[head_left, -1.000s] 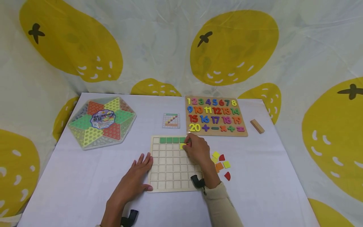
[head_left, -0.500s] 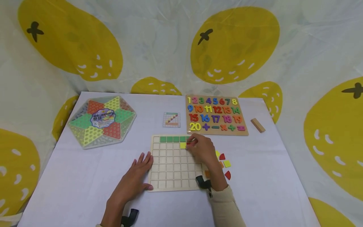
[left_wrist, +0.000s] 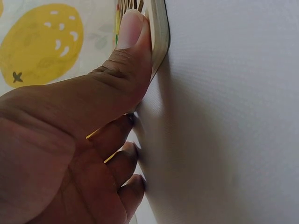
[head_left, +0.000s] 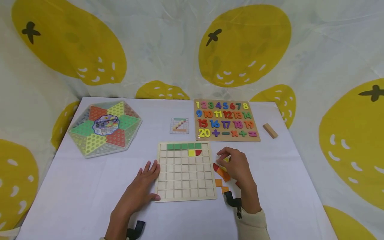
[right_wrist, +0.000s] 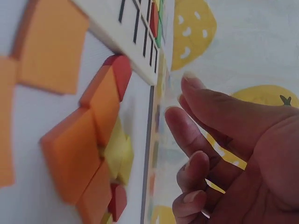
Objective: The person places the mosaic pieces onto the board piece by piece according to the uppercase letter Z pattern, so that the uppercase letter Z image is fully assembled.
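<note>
A square wooden grid board (head_left: 178, 173) lies on the table; a row of green tiles (head_left: 184, 146) fills part of its top row. Below them sit a yellow square tile (head_left: 191, 153) and a red quarter-circle tile (head_left: 198, 152), side by side. My left hand (head_left: 142, 186) rests against the board's left edge, its thumb on the rim at the near corner. My right hand (head_left: 237, 165) hovers over loose tiles right of the board, thumb and fingers apart with nothing between them. Orange tiles (right_wrist: 51, 46) and a red tile (right_wrist: 122, 74) show in the right wrist view; the hand partly hides the pile in the head view.
Behind the board lies a small pattern card (head_left: 179, 126). A wooden number puzzle (head_left: 227, 137) stands at the back right, with a wooden block (head_left: 270, 130) beside it. At the back left is a hexagonal Chinese checkers box (head_left: 105, 129).
My right hand has let go of the red quarter-circle tile in the board's second row and moved right, over the loose tiles. The left hand stays at the board's edge.
</note>
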`<state>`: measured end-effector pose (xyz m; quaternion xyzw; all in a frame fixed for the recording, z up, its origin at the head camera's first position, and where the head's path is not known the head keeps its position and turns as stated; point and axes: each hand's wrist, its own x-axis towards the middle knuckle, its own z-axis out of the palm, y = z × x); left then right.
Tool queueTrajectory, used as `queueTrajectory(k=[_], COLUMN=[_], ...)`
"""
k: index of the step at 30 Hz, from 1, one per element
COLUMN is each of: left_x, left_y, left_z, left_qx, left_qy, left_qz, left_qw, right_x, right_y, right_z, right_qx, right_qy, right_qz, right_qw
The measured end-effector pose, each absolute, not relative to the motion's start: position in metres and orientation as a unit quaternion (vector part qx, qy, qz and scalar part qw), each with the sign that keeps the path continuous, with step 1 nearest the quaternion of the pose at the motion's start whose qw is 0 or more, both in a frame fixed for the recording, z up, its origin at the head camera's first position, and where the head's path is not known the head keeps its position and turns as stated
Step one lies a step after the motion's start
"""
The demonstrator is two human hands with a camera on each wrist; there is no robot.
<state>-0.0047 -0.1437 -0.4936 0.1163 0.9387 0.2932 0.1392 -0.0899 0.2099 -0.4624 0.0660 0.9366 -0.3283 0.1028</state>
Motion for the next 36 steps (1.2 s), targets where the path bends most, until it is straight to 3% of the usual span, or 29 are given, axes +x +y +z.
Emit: queueTrajectory(k=[8, 27, 36], left_x=[-0.005, -0.003, -0.003], left_y=[-0.144, -0.143, -0.144], left_z=[-0.494, -0.498, -0.498], left_qx=[0.117, 0.117, 0.131], left_qy=[0.937, 0.941, 0.939], left_qz=[0.296, 0.289, 0.291], left_qw=[0.144, 0.132, 0.127], right_x=[-0.079, -0.074, -0.077], right_y=[0.209, 0.203, 0.187], right_z=[-0.476, -0.476, -0.475], right_qx=[0.05, 0.061, 0.048], right_qy=[0.944, 0.955, 0.936], right_qz=[-0.291, -0.242, -0.327], right_qw=[0.148, 0.161, 0.124])
